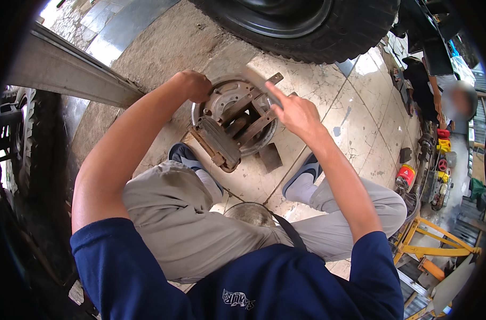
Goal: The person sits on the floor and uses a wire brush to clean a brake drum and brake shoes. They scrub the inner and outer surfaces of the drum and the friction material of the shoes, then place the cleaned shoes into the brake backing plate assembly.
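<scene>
My left hand (194, 86) is closed in a fist by the upper left rim of a round metal drum (196, 113) on the floor. Whatever it grips is hidden. My right hand (298, 114), at the drum's right, is closed around a long tool (272, 92). Motion blurs that tool, so its kind is unclear. A worn steel frame (237, 109) of flat bars lies across the drum. Leaning at its near left is a thick, curved brown block (219, 143), like a brake shoe. A small dark curved plate (270, 157) rests beside the drum, toward my right foot.
A large black tyre (355, 37) stands at the far side. A metal post (77, 69) slants in from the left, near another tyre (37, 138). At right are a person (429, 85), a red can (405, 174) and a yellow metal frame (435, 248).
</scene>
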### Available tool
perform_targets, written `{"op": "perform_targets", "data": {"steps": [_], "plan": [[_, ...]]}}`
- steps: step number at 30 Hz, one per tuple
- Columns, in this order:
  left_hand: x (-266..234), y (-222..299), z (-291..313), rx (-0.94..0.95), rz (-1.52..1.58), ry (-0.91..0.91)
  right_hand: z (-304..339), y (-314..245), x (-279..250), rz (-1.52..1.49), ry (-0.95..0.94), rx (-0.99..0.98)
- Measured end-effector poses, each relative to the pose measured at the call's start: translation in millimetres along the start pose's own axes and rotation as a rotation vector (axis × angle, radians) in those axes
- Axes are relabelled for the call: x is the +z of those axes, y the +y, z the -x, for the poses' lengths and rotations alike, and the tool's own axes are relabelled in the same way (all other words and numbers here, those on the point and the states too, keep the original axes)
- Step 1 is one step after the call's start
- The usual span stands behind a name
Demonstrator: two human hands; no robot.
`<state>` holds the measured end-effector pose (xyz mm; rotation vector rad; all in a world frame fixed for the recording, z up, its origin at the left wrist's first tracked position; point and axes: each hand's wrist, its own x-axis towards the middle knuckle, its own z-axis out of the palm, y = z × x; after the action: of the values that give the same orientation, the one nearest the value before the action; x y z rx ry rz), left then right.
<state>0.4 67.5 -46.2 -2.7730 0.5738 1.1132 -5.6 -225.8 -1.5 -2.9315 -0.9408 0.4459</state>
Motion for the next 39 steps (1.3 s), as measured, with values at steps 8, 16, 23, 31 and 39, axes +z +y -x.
{"op": "perform_targets", "data": {"steps": [8,16,23,31,39], "plan": [[3,-2,-1,0.009,0.005,0.016,7,2,11,-0.198,-0.037,0.088],[6,-3,-2,0.010,0.003,0.025,10,-2,11,-0.138,-0.041,0.126],[14,-4,-3,0.018,-0.008,0.016,31,1,28,-0.138,0.027,0.116],[7,0,-5,0.012,0.013,0.023,61,-1,79,-0.200,0.233,0.036],[13,-6,-9,-0.001,-0.011,-0.036,62,9,103,-0.382,0.490,0.035]]}}
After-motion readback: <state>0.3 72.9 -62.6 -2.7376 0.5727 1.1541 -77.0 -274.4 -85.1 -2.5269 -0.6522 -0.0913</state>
